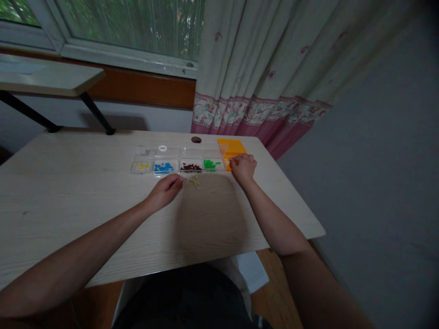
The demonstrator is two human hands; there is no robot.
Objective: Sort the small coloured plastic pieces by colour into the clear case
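Observation:
A clear divided tray (178,157) lies on the pale wooden table (85,205). Its compartments hold yellow (141,166), blue (163,167), dark brown (190,167) and green (210,164) small pieces. An orange flat sheet (233,147) lies at the tray's right end. My right hand (244,167) rests at the orange sheet's near edge, fingers pinched on something tiny I cannot make out. My left hand (165,189) lies curled on the table just in front of the tray, beside a few small pale pieces (195,181).
A small dark round object (196,139) and a clear ring (162,148) sit behind the tray. A second table (44,77) stands by the window at the back left. A curtain (267,68) hangs at the back right; the table's right edge is close to my right arm.

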